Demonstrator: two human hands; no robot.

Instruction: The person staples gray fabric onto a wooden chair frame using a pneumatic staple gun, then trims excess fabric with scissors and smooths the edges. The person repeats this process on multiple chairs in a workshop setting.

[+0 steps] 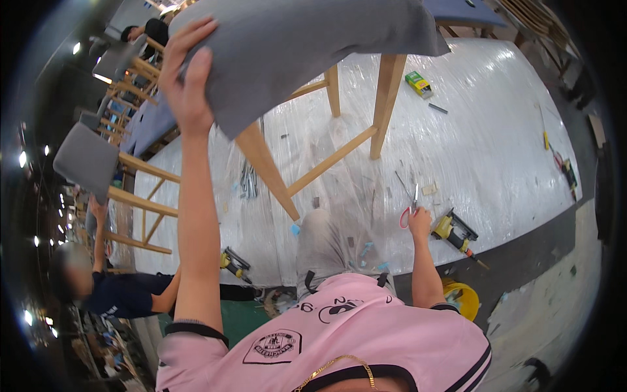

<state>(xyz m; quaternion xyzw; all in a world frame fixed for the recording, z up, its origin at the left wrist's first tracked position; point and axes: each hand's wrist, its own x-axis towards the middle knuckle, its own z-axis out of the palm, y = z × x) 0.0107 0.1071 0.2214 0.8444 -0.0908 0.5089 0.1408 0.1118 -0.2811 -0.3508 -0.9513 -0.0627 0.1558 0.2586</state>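
The plastic-wrapped table (483, 157) filled the centre and right of the frame. At upper centre stood the wooden chair (339, 78), tilted, its grey upholstered seat (294, 46) raised toward you. Your left hand (186, 78) gripped the seat's edge at upper left, apparently steadying that tilt. At centre right, your right hand (419, 221) rested on the table, closed on red-handled scissors (408, 209), just beside a yellow nail gun (456, 232).
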